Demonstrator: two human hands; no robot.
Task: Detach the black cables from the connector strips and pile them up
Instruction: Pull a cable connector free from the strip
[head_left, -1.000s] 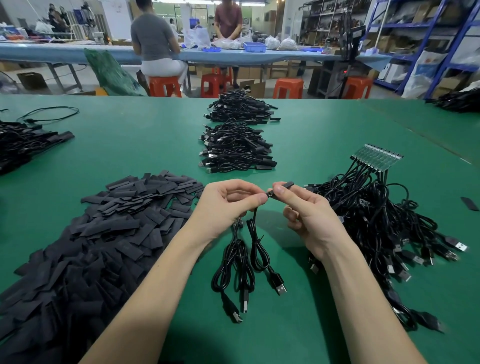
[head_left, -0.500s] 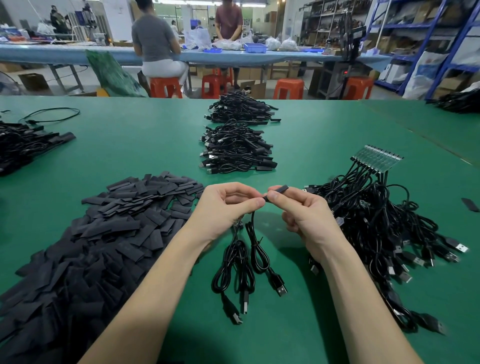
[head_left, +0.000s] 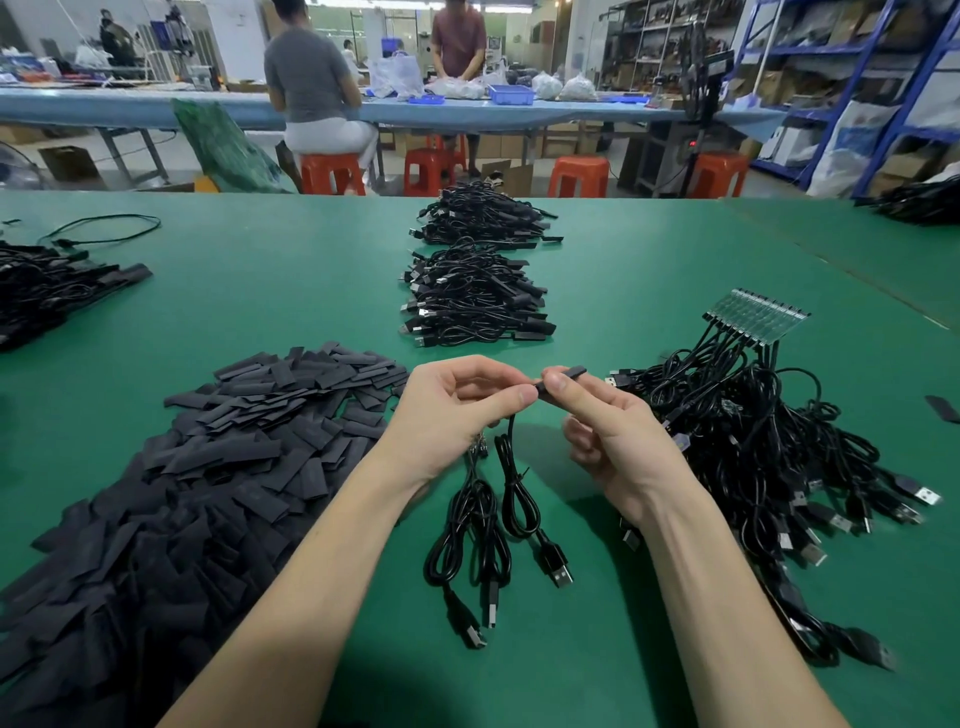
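Green table (head_left: 270, 306) lies bare around both hands, left hand (head_left: 452, 410) and right hand (head_left: 613, 436), pinching one black cable (head_left: 511, 467).

The table (head_left: 260, 291) is covered in a matt green, felt-like cloth with an even, smooth nap. The black cables (head_left: 753, 431) carry a smooth, slightly glossy plastic jacket and end in moulded black plastic plugs with bright metal shells, while the connector strip (head_left: 756, 314) appears as clear, glossy plastic. The heap of flat black sleeves (head_left: 208, 467) looks matt and dull, of thin plastic; the stools (head_left: 579, 174) beyond are glossy orange plastic.
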